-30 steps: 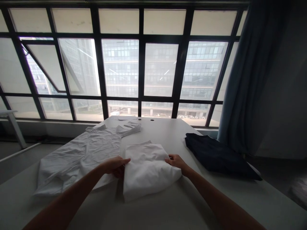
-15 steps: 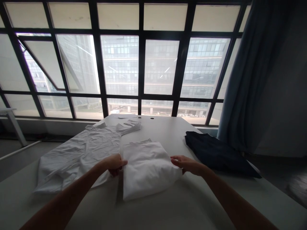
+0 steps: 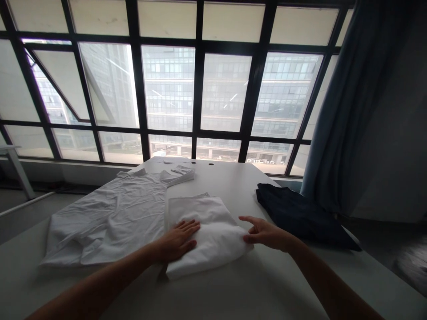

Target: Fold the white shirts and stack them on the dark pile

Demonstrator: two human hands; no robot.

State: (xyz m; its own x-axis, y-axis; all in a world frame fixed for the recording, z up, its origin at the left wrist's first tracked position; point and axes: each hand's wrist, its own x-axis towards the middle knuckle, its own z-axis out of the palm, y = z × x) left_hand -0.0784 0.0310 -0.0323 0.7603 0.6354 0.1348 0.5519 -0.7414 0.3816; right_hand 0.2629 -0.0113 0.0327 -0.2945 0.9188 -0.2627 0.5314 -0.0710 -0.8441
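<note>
On the white table (image 3: 222, 178), beside the spread shirt (image 3: 133, 200), steady the folded white garment (image 3: 215, 218) under the flat, open left hand (image 3: 178, 240); smooth outward, without skewing layers. Note right hand (image 3: 269, 233) open at right edge, thumb and index finger parted. Versus earlier frame, find left hand shifted from left edge to top.

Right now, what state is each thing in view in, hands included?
White cloth: folded, slightly rumpled.
White garment: spread out, wrinkled.
Dark garment: laid down; folding unclear.
Left hand: open, palm down on the white cloth.
Right hand: index finger extended, thumb at the cloth's right corner; grip unclear.
Left window pane: tilted open.
Curtain: hanging.
</note>
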